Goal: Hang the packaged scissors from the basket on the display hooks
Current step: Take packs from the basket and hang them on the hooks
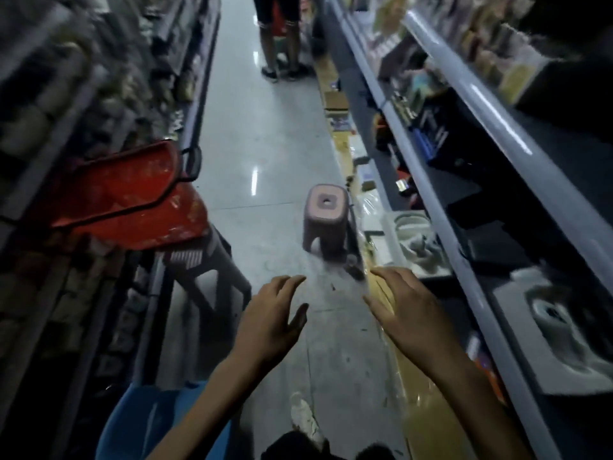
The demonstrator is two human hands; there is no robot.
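Observation:
A red shopping basket (132, 197) sits tilted on a dark stool (212, 273) at the left side of the aisle; its contents are blurred and I cannot make out any packaged scissors. My left hand (272, 320) and my right hand (408, 313) are stretched out over the floor in the lower middle, fingers straight and spread, holding nothing. Both hands are well to the right of the basket. The display hooks cannot be made out in the blurred shelving on the left (66, 94).
A pink plastic stool (326, 220) stands on the grey floor ahead. Shelves of goods (464, 144) run along the right. A person's legs (282, 44) stand at the far end of the aisle. A blue stool (146, 423) is at the lower left.

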